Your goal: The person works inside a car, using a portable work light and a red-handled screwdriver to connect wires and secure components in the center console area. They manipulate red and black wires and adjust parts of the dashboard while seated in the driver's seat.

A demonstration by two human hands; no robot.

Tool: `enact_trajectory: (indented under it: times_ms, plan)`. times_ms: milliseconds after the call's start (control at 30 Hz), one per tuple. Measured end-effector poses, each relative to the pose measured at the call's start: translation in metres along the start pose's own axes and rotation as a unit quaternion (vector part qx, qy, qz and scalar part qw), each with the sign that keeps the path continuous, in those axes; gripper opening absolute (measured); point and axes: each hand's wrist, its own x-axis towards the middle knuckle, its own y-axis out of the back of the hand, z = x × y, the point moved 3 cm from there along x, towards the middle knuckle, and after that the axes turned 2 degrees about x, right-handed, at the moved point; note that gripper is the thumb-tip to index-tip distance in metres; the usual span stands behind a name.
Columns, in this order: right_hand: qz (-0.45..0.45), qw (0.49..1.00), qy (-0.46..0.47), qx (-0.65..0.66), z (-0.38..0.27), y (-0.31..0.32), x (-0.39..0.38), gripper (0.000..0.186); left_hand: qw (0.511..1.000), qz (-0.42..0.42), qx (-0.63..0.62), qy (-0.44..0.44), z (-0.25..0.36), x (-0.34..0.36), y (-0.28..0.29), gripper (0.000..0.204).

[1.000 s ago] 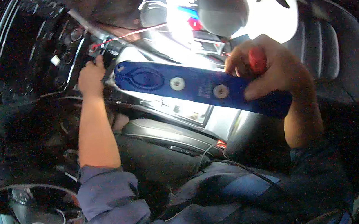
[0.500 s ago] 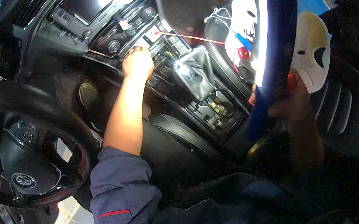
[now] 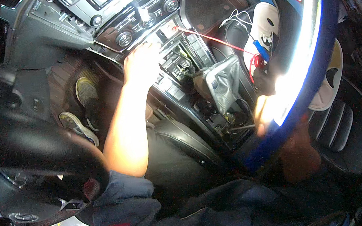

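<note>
Since half a second ago my work light (image 3: 308, 46) has swung round, so its glowing strip shows much wider in the head view. My right hand (image 3: 264, 113) grips it near the lower end, and a thin metal shaft (image 3: 242, 127) juts out beside those fingers. My left hand (image 3: 142, 65) is at the console just below the climate panel (image 3: 148, 21) (glare washes it out, so I can't tell whether it's clenched or loose). The grey shifter boot (image 3: 225, 84) leans between my hands; a red cord (image 3: 215, 39) runs from the console toward a blue-handled tool (image 3: 260, 51).
</note>
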Motion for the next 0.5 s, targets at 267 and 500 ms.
enact_trajectory:
  times_ms: [267, 500]
  plan:
    - [0.027, 0.977, -0.083, -0.195, -0.001, 0.000, 0.001, 0.088, 0.985, 0.009, -0.163, 0.062, -0.009, -0.001, 0.005, 0.024]
    - [0.075, 0.971, -0.039, -0.225, 0.001, 0.001, -0.018, 0.084, 0.997, 0.054, -0.054, 0.013, -0.010, 0.000, -0.005, 0.026]
